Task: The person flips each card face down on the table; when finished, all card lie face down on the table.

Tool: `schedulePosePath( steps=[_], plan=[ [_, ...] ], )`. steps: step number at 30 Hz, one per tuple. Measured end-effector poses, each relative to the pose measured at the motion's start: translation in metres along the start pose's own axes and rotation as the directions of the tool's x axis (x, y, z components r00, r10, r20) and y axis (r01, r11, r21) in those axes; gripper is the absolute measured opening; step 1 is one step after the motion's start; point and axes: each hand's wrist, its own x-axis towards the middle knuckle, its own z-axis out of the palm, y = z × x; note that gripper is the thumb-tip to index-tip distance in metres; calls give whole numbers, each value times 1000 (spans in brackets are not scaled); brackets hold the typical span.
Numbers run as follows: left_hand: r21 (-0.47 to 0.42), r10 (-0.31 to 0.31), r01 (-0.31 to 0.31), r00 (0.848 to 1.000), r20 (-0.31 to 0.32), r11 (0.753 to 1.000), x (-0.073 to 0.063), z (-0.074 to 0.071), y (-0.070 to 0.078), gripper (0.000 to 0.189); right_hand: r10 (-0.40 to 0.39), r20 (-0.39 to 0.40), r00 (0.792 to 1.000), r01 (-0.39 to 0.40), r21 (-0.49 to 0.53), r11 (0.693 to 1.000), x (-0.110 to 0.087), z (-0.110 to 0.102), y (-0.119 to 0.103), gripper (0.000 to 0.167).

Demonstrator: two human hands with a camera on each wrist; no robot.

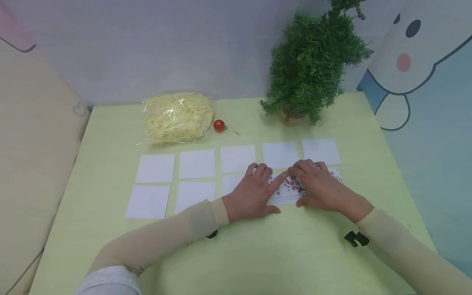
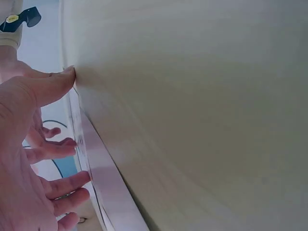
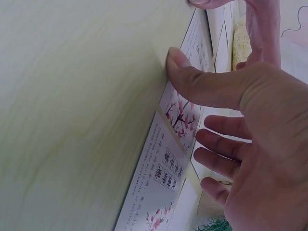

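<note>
Between the hands, a white card (image 1: 285, 192) printed with pink blossoms and small writing lies flat on the table. My left hand (image 1: 252, 194) is spread at its left side, index finger extended along the far edge and thumb low near the front edge. Over the card's right part, my right hand (image 1: 322, 186) touches it with thumb near the front edge and fingertips toward the far edge. Another blossom card (image 3: 156, 175) lies just right of it, mostly hidden by the right hand in the head view.
Several blank white cards form two rows, including one at front left (image 1: 147, 202) and one at back right (image 1: 321, 151). Behind them are a bag of yellow shredded paper (image 1: 178, 118), a red bauble (image 1: 219, 125) and a potted green artificial tree (image 1: 313, 65). Walls border the table (image 1: 258, 258).
</note>
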Motion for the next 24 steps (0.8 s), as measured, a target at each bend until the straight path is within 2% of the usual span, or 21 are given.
schedulePosePath(
  steps=[5,9,14,18,21,24],
  plan=[
    [-114,-32,28,999,-29,993,3,2,-2,116,-5,-10,1000,5,9,1000,1,2,0,90],
    [-200,-22,7,997,-72,980,6,2,-5,112,-12,-28,1000,12,29,1000,1,5,2,91],
    [-211,11,-36,993,-118,977,7,0,-6,104,-22,-42,999,24,44,999,0,5,3,91],
    [-225,12,-42,991,-134,973,6,2,-8,107,-27,-14,1000,27,43,999,0,6,2,94],
    [-277,14,-55,989,-149,959,6,1,-8,110,-40,-12,999,41,31,999,-1,9,1,98],
    [-373,6,-63,989,-150,926,7,1,-9,114,-53,-56,997,56,44,998,-1,11,1,98]
  ],
)
